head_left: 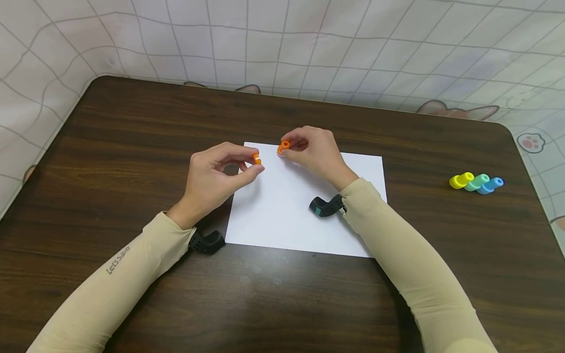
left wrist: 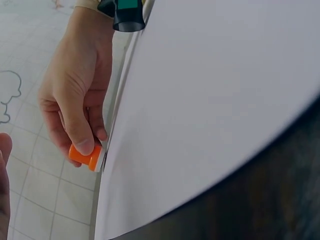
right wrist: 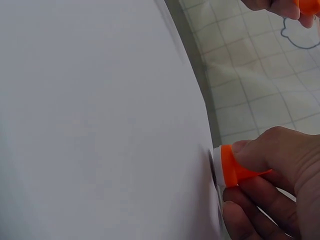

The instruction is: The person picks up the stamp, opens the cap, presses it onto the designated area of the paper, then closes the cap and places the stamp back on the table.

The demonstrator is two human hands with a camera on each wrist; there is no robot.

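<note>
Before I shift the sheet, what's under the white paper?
The dark brown table shows around the white paper, which lies on it; anything else directly beneath the paper is covered and cannot be seen.

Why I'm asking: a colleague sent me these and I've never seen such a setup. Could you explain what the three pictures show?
There is no machine here: a person works with two bare hands, wearing beige sleeves. The wide picture comes from a camera on the head, looking forward and down. The other two come from cameras worn on the wrists, one each, seeing the work up close. On the dark table lies a white sheet. The left hand pinches a small orange piece; the right hand holds an orange piece with a white end near the sheet's far edge. Off to the right sit yellow, mint and blue pieces.
</note>
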